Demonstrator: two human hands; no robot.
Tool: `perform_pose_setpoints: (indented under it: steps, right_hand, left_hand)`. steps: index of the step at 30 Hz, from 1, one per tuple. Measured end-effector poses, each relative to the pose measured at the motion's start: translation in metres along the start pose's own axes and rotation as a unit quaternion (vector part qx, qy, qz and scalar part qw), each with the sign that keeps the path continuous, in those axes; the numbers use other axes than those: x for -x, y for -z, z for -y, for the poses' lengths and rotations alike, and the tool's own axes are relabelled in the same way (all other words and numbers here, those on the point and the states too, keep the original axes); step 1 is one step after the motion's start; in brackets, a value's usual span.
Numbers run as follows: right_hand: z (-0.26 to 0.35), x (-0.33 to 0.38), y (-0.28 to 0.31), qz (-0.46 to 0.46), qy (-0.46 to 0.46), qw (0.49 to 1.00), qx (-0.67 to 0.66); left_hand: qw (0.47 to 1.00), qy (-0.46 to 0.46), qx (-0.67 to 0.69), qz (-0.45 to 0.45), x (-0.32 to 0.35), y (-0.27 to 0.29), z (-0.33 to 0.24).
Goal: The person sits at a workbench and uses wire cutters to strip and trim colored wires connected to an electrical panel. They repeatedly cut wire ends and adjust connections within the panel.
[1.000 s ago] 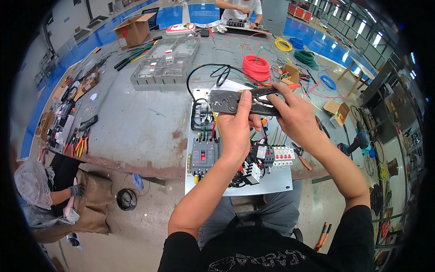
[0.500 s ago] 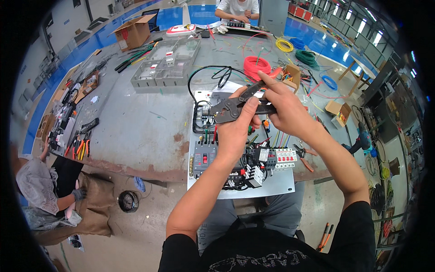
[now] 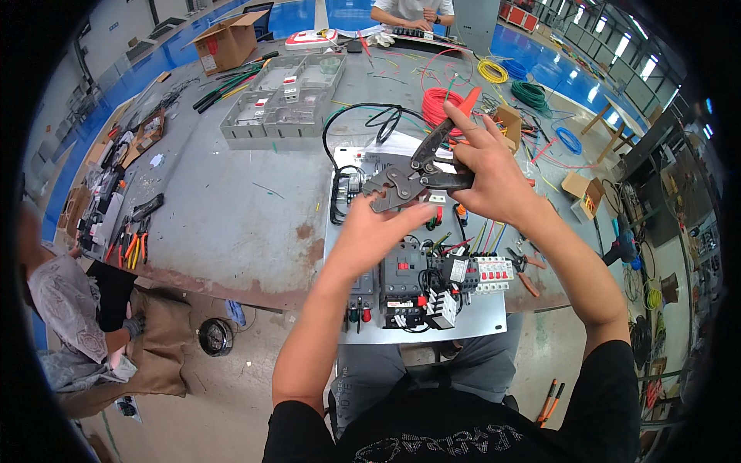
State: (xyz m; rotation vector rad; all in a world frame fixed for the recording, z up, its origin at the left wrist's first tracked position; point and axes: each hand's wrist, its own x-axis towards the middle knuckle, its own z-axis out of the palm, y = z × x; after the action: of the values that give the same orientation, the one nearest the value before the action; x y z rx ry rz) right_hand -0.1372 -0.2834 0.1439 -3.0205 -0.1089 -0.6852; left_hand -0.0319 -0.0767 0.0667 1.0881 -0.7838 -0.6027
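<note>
A dark crimping tool (image 3: pixel 401 184) with a red-orange handle end is above an electrical panel board (image 3: pixel 478 312). My right hand (image 3: pixel 494 174) grips its handles, which are spread apart, with the index finger stretched along the upper one. Beside the tool's jaws is my left hand (image 3: pixel 370 235), slightly blurred, its thumb held away from the fingers; some fingertips are partly hidden at the jaw. On the board sit a grey breaker (image 3: pixel 402 268) with a red switch, a row of white breakers (image 3: pixel 494 270) with red levers, and black wiring (image 3: pixel 438 282).
Parts trays (image 3: pixel 285 116) stand at the back left, beside a cardboard box (image 3: pixel 224 46). Coils of red wire (image 3: pixel 441 108) and green wire (image 3: pixel 529 96) lie at the back right. Pliers (image 3: pixel 526 272) rest right of the board. A co-worker (image 3: pixel 413 14) sits across the table.
My left hand has let go of the crimping tool's head and moved down and left, its thumb now apart. The tool's handles have spread wider. The lower part of the board shows more.
</note>
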Motion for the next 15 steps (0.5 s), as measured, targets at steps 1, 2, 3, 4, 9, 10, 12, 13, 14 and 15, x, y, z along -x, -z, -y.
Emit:
perform_pose_setpoints:
  steps: [1, 2, 3, 4, 9, 10, 12, 13, 14, 15]
  right_hand:
    - [-0.002, 0.001, -0.002, 0.004, -0.006, 1.0, 0.014]
    - [-0.003, 0.002, -0.003, -0.007, -0.005, 1.0, 0.021]
    - [-0.005, -0.001, -0.008, -0.018, 0.0, 1.0, 0.026]
    - [-0.007, -0.004, -0.011, -0.029, 0.005, 0.999, 0.03]
    - [-0.03, -0.011, -0.023, 0.038, -0.03, 0.998, -0.049]
    - [-0.031, -0.013, -0.027, 0.066, -0.044, 0.994, -0.069]
    - [-0.036, -0.013, -0.032, 0.119, -0.078, 0.985, -0.1]
    - [-0.036, -0.014, -0.031, 0.136, -0.077, 0.983, -0.101]
    - [-0.038, -0.014, -0.035, 0.148, -0.078, 0.982, -0.093]
    - [-0.04, -0.014, -0.04, 0.159, -0.08, 0.98, -0.084]
  left_hand:
    - [1.0, 0.027, -0.008, -0.008, 0.007, 0.013, 0.004]
    - [0.998, -0.007, -0.046, -0.043, 0.014, 0.027, 0.009]
    - [0.992, -0.04, -0.086, -0.082, 0.02, 0.042, 0.014]
    - [0.987, -0.047, -0.121, -0.099, 0.02, 0.057, 0.02]
    - [0.972, 0.012, -0.203, -0.114, 0.004, 0.09, 0.049]
    - [0.973, 0.034, -0.202, -0.103, 0.001, 0.094, 0.056]
    - [0.979, 0.062, -0.18, -0.077, -0.007, 0.093, 0.063]
    - [0.983, 0.077, -0.152, -0.064, -0.009, 0.092, 0.066]
    - [0.987, 0.093, -0.124, -0.052, -0.011, 0.091, 0.068]
    - [0.985, 0.095, -0.132, -0.052, -0.012, 0.089, 0.071]
